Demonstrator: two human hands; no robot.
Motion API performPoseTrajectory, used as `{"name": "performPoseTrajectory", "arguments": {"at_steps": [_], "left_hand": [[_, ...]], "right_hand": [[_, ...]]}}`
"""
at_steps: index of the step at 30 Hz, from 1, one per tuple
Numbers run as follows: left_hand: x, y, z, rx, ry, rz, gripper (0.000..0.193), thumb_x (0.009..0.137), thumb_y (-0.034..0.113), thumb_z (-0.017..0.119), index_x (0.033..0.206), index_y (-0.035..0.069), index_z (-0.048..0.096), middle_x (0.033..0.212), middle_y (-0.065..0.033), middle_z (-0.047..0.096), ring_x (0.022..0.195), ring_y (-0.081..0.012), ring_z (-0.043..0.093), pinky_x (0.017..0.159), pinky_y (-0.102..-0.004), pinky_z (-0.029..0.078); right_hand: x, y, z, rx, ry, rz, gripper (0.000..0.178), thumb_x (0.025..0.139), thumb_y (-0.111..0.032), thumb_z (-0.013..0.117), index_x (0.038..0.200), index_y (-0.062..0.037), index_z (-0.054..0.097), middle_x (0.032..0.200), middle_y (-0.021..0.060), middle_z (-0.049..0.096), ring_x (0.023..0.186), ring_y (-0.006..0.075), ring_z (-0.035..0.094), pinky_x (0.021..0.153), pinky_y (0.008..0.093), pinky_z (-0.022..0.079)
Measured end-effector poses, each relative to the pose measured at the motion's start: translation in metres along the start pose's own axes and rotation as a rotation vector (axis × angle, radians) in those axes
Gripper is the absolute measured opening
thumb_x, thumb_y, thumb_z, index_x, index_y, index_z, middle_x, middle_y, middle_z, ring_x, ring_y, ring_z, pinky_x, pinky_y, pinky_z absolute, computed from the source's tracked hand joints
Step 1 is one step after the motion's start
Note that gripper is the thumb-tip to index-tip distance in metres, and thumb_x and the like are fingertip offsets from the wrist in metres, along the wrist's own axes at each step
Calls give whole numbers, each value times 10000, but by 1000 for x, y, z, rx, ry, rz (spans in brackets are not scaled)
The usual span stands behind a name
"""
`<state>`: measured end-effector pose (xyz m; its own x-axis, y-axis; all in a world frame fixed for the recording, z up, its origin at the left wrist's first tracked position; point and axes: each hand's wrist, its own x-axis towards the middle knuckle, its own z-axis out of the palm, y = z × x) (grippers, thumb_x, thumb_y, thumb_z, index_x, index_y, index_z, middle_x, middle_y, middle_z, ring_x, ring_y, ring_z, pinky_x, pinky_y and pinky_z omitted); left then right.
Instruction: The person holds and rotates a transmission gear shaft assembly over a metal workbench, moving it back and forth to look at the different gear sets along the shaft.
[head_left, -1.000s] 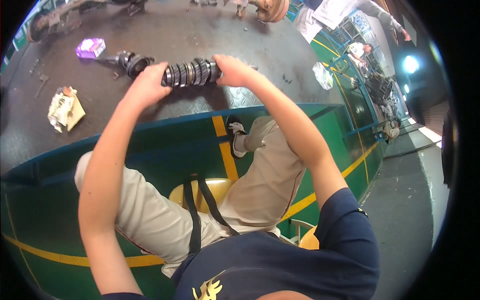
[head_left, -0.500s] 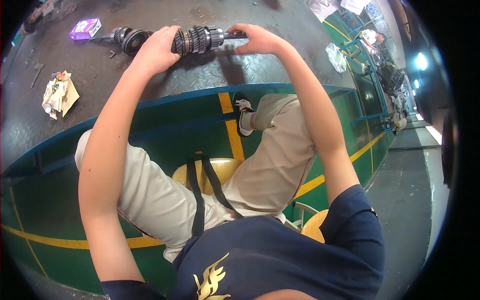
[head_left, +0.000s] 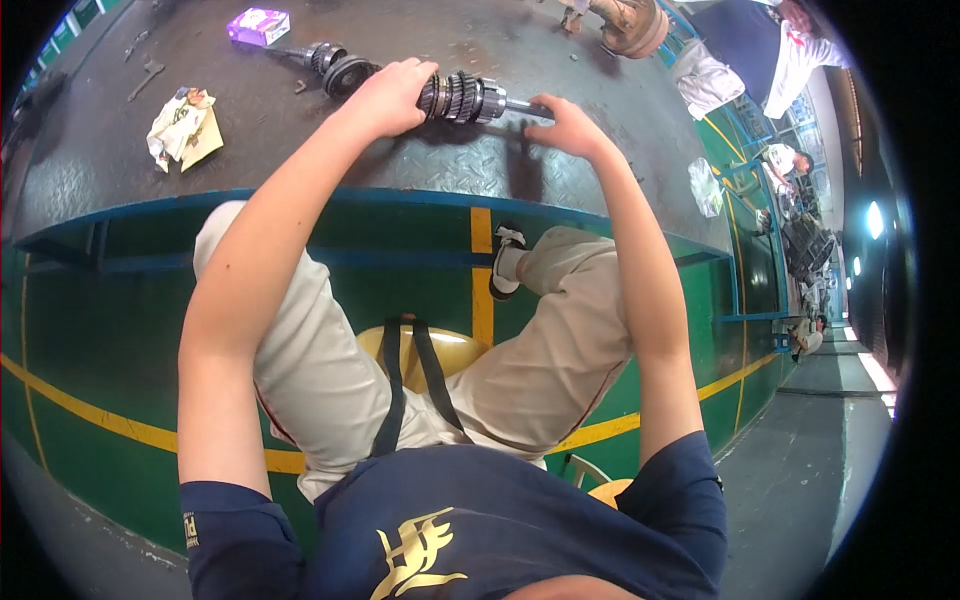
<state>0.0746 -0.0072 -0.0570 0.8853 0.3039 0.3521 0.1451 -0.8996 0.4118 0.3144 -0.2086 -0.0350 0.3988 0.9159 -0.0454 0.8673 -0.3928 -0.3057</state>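
Observation:
A dark metal gear shaft (head_left: 463, 98) with several toothed gears lies crosswise near the far side of my reach, above the steel tabletop (head_left: 300, 150). My left hand (head_left: 395, 98) is closed over its middle, beside the larger ring gear, and covers part of the gears. My right hand (head_left: 566, 127) pinches the thin bare end of the shaft between thumb and fingers. A shadow falls on the metal below the right end. Whether the shaft rests on the table or is slightly raised, I cannot tell.
A purple box (head_left: 258, 27) stands beyond the shaft's left end. Crumpled paper (head_left: 183, 130) and a small metal tool (head_left: 146, 78) lie at the left. A rusty round part (head_left: 636, 27) sits at the far right. Another person (head_left: 765, 55) stands beyond the table's right corner.
The view has shifted, so the table, shaft and hands appear farther right and slightly lower. The rusty part and more of the nearby person now show. Both hands keep their hold.

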Motion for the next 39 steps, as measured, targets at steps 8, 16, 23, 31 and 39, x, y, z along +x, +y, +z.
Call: {"name": "performPoseTrajectory", "arguments": {"at_steps": [8, 16, 23, 31, 39], "left_hand": [[0, -7, 1, 38, 35, 50, 627, 687, 81, 702, 1277, -13, 513, 1233, -213, 574, 1172, -363, 546, 1044, -402, 429], [-5, 2, -5, 29, 0, 64, 646, 679, 87, 696, 1286, -23, 502, 1241, -214, 564, 1160, -372, 544, 1039, -400, 429], [-22, 6, -14, -87, -105, 70, 617, 668, 109, 706, 1252, -13, 545, 1175, -226, 589, 1126, -383, 563, 1007, -403, 447], [-31, 1, -17, -137, -84, 150, 640, 670, 122, 737, 1261, -18, 536, 1225, -223, 582, 1177, -356, 549, 1054, -390, 415], [-25, -9, -18, -158, -91, 141, 709, 671, 68, 737, 1335, 12, 494, 1274, -196, 571, 1231, -335, 528, 1085, -382, 387]], "right_hand": [[-3, -3, 5, -4, 32, -55, 553, 747, -259, 729, 1261, -96, 603, 1168, 209, 652, 1116, 367, 607, 974, 408, 471], [-11, -2, -3, 235, -140, 34, 440, 730, -130, 684, 1158, -29, 658, 983, 159, 711, 935, 266, 675, 865, 354, 509], [-12, -12, -7, 120, -119, -30, 430, 694, -176, 744, 1105, -60, 691, 973, 165, 714, 907, 280, 683, 823, 367, 530], [-16, -48, 1, 164, -73, -145, 664, 663, -188, 776, 1290, -87, 579, 1199, 178, 640, 1098, 327, 612, 955, 385, 479], [-4, -44, 35, -138, 35, -158, 775, 703, -251, 758, 1400, -144, 436, 1324, 148, 504, 1231, 367, 491, 1018, 492, 414]]}}
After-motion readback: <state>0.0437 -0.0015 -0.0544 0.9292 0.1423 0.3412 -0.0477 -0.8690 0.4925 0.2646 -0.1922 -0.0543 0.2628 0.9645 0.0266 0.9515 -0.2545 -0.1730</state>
